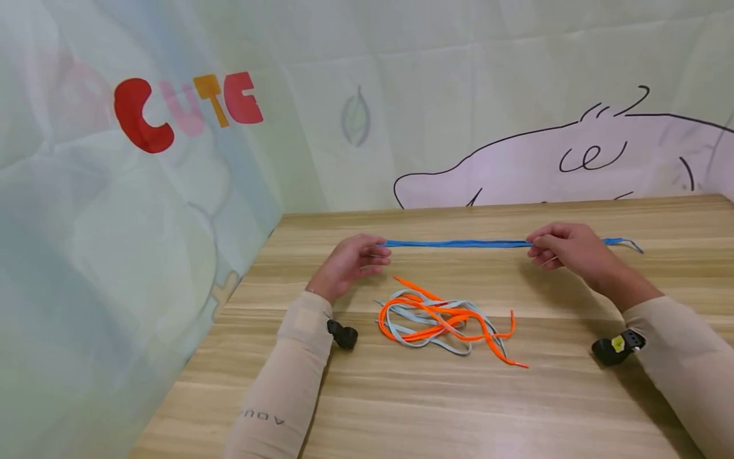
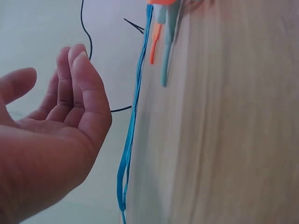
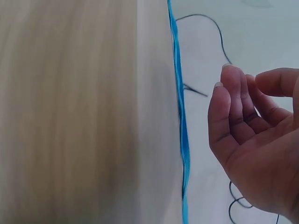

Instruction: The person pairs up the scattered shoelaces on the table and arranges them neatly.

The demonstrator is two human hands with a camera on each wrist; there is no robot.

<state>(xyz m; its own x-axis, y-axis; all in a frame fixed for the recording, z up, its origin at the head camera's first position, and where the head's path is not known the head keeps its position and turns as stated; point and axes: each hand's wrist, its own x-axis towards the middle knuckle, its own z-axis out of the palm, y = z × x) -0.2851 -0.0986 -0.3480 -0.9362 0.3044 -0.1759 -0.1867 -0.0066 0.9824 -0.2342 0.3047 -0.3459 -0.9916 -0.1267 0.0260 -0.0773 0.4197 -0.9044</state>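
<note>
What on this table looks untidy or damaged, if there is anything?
The orange laces and grey lacing lie in a loose tangle on the table, on the near side of the blue lacing, which is laid mostly straight. The contrast makes it look untidy. I see nothing spilled or damaged.

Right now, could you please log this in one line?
blue lacing: nearly straight; left hand, right hand: near it, not gripping; orange lacing, pale lacing: tangled together

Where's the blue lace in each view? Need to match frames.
Head: blue lace runs horizontally near mid-height, right of centre.
Left wrist: blue lace runs steeply, left of centre.
Right wrist: blue lace runs near-vertical, right of centre.
Shared landmark: wood tabletop, visible in all three.
</note>
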